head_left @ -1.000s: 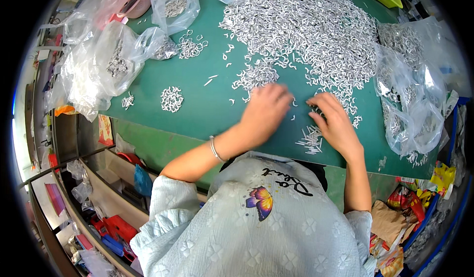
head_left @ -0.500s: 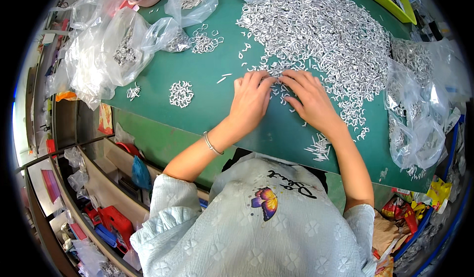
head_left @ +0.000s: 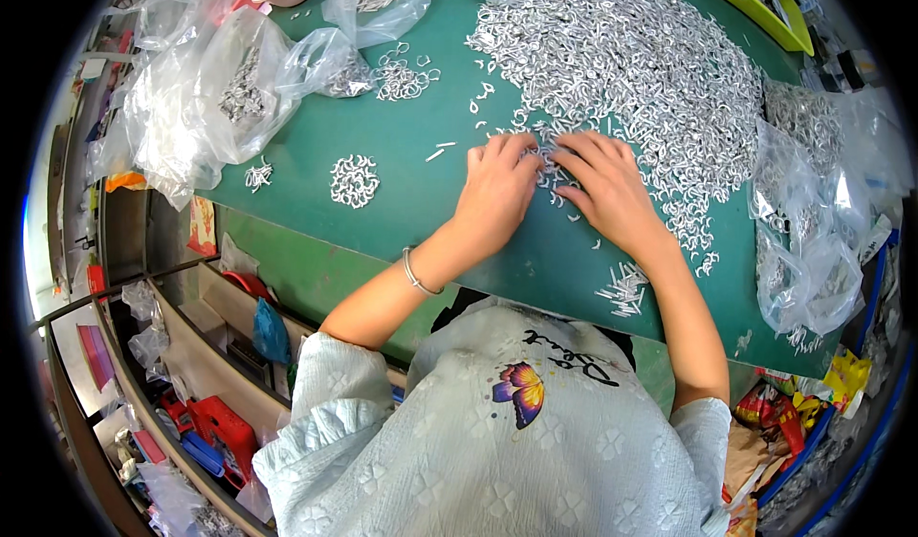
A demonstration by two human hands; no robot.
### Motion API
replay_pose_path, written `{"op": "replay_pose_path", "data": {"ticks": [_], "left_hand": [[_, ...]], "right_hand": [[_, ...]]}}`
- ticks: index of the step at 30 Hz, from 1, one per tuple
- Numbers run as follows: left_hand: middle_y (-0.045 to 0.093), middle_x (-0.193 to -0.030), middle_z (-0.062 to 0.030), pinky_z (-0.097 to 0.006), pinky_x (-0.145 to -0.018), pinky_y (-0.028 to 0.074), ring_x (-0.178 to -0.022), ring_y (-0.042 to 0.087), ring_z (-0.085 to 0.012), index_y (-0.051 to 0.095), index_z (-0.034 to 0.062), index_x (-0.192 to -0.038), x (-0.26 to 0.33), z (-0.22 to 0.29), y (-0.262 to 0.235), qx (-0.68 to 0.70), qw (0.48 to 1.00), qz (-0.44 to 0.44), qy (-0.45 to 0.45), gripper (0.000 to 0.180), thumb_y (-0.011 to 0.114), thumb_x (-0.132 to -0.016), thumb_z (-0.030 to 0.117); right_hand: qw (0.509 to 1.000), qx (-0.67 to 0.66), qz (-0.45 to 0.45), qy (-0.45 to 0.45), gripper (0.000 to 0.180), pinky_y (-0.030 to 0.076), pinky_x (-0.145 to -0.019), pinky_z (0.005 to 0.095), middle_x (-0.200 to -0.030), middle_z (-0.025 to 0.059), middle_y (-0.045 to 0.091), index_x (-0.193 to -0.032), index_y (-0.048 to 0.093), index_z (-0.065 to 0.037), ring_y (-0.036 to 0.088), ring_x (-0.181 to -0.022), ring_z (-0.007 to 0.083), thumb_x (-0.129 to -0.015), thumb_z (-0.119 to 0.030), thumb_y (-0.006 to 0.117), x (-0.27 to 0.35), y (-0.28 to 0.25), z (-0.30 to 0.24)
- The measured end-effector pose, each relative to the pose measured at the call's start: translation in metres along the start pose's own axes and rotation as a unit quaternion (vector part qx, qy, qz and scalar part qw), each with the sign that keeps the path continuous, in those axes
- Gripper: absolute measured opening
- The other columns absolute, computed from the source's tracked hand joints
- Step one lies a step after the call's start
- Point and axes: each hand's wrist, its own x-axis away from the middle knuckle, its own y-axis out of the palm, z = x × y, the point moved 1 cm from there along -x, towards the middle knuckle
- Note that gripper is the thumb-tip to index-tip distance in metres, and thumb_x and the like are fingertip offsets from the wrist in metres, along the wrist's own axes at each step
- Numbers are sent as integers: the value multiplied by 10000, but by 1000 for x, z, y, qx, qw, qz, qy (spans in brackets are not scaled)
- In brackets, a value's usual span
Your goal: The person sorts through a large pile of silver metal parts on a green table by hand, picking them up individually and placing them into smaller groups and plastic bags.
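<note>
A broad heap of small silver curved metal pieces covers the far right of the green table. At the heap's near edge, my left hand is closed, fingers curled down and fingertips hidden among the pieces. Close beside it, my right hand is open, its bent fingers apart over the pieces and its thumb held away. A few loose curved pieces lie between the two hands. Nearer to me, below my right hand, is a small pile of straight silver pins.
Left of my hands lie a round cluster of curved pieces and a smaller pile. Clear plastic bags of metal parts stand at the far left, more bags at the right. A yellow-green tray sits at the far right corner.
My hands stay at the heap's near edge; the left fingers have shifted slightly and curled more. The whole view has moved a little. The side piles look the same.
</note>
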Motion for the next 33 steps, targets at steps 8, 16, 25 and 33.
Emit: {"op": "replay_pose_path", "data": {"ticks": [8,16,25,33], "left_hand": [[573,-1167,-58,-389,-866,368,-1090,517,-258,629,75,-1023,5,8,-15,47,998,27,7,234,699,-800,66],[580,-1152,-58,-410,-882,366,-1088,522,-256,635,75,-1074,20,21,-5,25,995,-56,73,266,681,-812,65],[584,-1069,-41,-391,-843,377,-1028,538,-239,654,73,-1032,-1,3,-4,42,998,41,13,237,690,-800,44],[560,-937,-35,-370,-779,362,-915,527,-220,650,85,-918,-24,-6,2,-67,996,-44,47,144,701,-784,70]], "right_hand": [[995,32,3,89,172,364,-852,379,-989,58,587,-925,632,-62,539,-951,244,-768,-39,700,41,-33,19],[997,32,35,63,181,366,-793,379,-951,64,535,-896,611,-52,505,-931,251,-754,-71,721,13,-6,-10],[997,12,15,73,172,361,-778,374,-918,76,514,-860,590,-51,487,-905,262,-754,-71,724,8,0,-2],[996,21,-44,79,141,358,-794,379,-928,85,515,-855,591,-33,482,-916,265,-770,-53,701,14,-15,0]]}}
